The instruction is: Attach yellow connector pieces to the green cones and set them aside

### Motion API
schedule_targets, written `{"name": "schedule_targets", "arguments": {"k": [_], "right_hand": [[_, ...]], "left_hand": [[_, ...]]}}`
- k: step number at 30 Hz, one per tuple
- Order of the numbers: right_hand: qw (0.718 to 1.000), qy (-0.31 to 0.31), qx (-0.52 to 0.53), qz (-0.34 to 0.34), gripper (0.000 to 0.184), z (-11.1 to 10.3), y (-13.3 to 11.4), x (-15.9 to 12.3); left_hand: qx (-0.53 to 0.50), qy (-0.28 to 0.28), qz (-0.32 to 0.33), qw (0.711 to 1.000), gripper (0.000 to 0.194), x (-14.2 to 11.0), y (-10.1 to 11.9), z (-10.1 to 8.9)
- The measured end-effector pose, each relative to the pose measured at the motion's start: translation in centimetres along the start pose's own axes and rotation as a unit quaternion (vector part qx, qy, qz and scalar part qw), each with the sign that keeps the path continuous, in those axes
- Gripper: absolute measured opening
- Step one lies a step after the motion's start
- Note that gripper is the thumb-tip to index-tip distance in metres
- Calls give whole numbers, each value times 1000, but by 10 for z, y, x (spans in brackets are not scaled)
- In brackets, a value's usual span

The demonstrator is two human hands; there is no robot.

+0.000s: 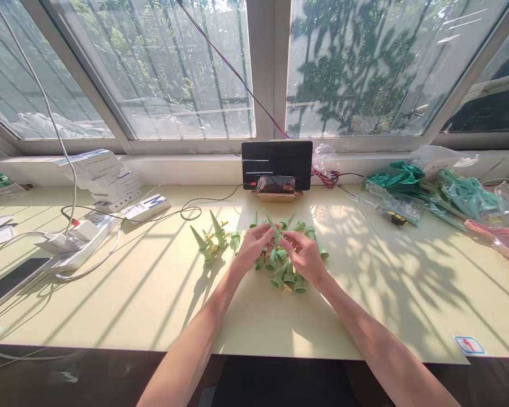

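Observation:
Both my hands meet over a pile of green plastic plant watering spikes (pixel 288 276) on the table. My left hand (pixel 254 244) is closed, its thumb and fingers pinching a green watering spike (pixel 270 218) whose point is up. From the other side, my right hand (pixel 306 257) closes its fingertips on the lower part of that spike; what lies between them there is partly hidden. Left of my hands, several green spikes with small yellow valves (pixel 218 229) stand upright. A loose yellow valve (pixel 287 289) lies at the pile's near edge.
A phone (pixel 275 184) leans on a cardboard stand before a black tablet (pixel 276 161). To the left are a power strip (pixel 82 243), cables and white boxes (pixel 106 181). Bagged green straps (pixel 466 192) and a black-and-yellow item (pixel 396 218) lie right. The table's front edge (pixel 280 355) is near me.

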State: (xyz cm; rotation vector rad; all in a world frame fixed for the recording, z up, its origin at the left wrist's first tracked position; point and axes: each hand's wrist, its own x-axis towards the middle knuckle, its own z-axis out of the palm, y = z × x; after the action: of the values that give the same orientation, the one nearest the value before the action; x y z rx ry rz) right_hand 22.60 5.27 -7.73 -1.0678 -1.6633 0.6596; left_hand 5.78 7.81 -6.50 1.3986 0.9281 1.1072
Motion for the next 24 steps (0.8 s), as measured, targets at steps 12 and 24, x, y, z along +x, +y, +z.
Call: {"name": "schedule_targets", "arguments": {"k": [12,24], "right_hand": [[1000,-5,-9,0,31,1,2,-1],[1000,-7,-13,0,34,-2,-1,1]], "left_hand": [[-18,3,-21,1000,44,0,4,2],[-47,141,-32,988,46,6,7,-14]]}}
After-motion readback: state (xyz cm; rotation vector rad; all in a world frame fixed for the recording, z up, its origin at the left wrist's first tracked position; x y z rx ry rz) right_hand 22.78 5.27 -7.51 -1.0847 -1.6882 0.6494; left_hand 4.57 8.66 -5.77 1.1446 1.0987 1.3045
